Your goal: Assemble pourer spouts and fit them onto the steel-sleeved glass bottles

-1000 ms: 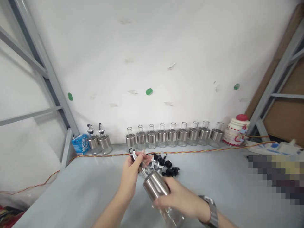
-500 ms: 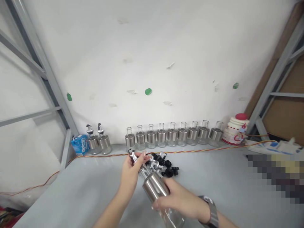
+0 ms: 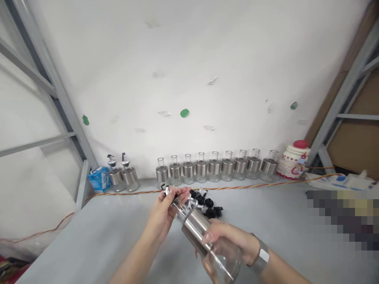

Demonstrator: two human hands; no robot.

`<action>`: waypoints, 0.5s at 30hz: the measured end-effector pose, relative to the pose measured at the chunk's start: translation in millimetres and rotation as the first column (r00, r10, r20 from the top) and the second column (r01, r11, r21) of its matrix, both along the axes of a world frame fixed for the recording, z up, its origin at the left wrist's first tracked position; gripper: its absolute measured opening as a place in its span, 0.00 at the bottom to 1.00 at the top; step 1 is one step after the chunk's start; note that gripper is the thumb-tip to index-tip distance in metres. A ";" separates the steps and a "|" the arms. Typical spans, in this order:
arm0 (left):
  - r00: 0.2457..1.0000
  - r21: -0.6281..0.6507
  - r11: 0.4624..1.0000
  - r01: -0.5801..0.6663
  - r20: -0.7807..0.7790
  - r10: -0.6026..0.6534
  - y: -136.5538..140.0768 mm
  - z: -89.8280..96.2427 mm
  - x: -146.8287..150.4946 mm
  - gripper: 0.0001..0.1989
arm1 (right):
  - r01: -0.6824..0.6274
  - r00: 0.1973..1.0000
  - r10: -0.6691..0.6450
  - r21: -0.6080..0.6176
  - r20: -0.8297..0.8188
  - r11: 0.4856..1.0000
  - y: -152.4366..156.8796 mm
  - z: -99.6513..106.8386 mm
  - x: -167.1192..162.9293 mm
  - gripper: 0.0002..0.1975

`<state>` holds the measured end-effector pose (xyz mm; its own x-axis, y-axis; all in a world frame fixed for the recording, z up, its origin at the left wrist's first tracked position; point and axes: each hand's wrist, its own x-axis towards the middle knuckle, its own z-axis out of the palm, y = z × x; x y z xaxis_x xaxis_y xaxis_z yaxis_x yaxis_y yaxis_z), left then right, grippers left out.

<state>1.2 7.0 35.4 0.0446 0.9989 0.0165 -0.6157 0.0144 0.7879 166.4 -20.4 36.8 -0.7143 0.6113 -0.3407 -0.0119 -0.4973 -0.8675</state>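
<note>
My right hand (image 3: pixel 222 240) is wrapped round the body of a glass oil bottle (image 3: pixel 197 228) with a steel sleeve, held tilted with its neck up and to the left. At the bottle's mouth, the fingers of my left hand (image 3: pixel 166 205) are closed on a silver and black pour spout (image 3: pixel 166 190). Part of the spout is behind those fingers, so how deep it sits in the neck cannot be seen. Just beyond the bottle neck lies a heap of loose black and silver spouts (image 3: pixel 209 202) on the grey table.
Along the wall stands a row of several bottles without spouts (image 3: pixel 201 168). Two bottles fitted with spouts (image 3: pixel 129 176) are at the left beside a blue carton (image 3: pixel 100 180). A cake-shaped jar (image 3: pixel 293 159) is at the right. A red and yellow twisted cord (image 3: pixel 242 187) crosses the table's back.
My right hand has shifted its hold lower on the bottle, which has turned more onto its side. My left fingers have closed in round the spout at the neck.
</note>
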 end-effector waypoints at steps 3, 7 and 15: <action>0.995 -0.035 0.996 -0.076 -0.074 0.073 2.4 -3.7 0.4 0.11 | 0.079 0.985 -0.101 0.150 0.143 0.985 -4.2 -1.5 -2.6 0.15; 0.956 0.018 0.963 -0.267 -0.122 0.267 10.6 -4.5 -11.1 0.11 | 0.066 0.928 -0.227 0.468 0.296 0.881 -8.9 -4.7 -2.4 0.20; 0.907 0.073 0.977 -0.202 -0.363 0.215 10.1 -4.4 -14.7 0.12 | 0.190 0.965 -0.240 0.344 0.107 0.920 4.7 -6.6 2.0 0.17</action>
<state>-13.5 17.1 31.0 -0.1552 0.9853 0.0719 -0.2697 -0.1123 0.9564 168.4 -15.7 30.3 -0.5114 0.8394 -0.1839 0.0507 -0.1842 -0.9816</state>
